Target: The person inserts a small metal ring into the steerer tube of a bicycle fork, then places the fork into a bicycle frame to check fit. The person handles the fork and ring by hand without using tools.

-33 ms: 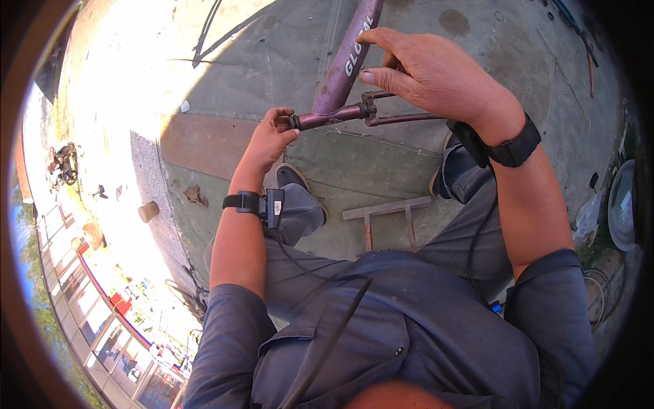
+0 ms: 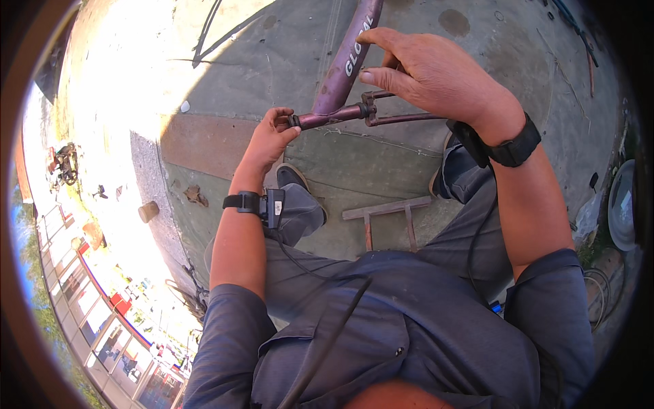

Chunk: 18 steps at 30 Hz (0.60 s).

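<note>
A purple bicycle frame [image 2: 335,80] slopes down from the top edge, with pale lettering on its thick tube. Its short head tube [image 2: 327,118] lies nearly level, and the fork [image 2: 409,118] extends from it to the right. At the head tube's left end, my left hand [image 2: 271,136] is closed, fingers and thumb pinching the black headset ring [image 2: 294,122]. My right hand [image 2: 426,71] hovers over the fork by the thick tube. Its thumb and index finger are apart with nothing visible between them; the other fingers are mostly hidden, as is part of the fork underneath.
A small wooden stool or frame [image 2: 387,207] stands between my legs. Brown board [image 2: 204,146] and a dark sheet cover the ground. A block [image 2: 148,212] sits at left; a grey basin [image 2: 621,204] and coiled cable [image 2: 598,296] lie at far right. Cables run from both wrist straps.
</note>
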### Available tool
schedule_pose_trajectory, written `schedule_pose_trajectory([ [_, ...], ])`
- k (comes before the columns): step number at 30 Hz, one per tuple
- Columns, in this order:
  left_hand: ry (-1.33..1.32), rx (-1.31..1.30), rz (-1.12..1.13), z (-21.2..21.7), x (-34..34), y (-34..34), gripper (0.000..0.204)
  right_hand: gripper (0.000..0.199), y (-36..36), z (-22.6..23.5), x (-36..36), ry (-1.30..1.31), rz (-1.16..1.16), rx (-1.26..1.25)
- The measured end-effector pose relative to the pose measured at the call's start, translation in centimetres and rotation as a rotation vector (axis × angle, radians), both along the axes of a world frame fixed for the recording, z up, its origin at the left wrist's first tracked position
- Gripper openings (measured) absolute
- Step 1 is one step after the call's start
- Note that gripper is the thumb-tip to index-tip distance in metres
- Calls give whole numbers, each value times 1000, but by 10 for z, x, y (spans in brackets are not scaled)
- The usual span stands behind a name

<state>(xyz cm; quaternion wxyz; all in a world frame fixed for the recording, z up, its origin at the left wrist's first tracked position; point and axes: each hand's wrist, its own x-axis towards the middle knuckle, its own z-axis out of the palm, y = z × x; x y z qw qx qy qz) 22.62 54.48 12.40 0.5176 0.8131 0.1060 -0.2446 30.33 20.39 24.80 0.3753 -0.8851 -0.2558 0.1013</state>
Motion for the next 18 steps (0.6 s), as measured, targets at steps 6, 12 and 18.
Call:
schedule_pose_trajectory([
  [6, 536, 49, 110, 9, 13, 8, 56, 51, 0, 1, 1, 3, -1, 2],
  [12, 92, 10, 67, 5, 1, 0, 57, 52, 0, 0, 0, -3, -3, -9],
  [18, 514, 33, 139, 13, 11, 2, 57, 51, 1, -1, 0, -5, -1, 1],
])
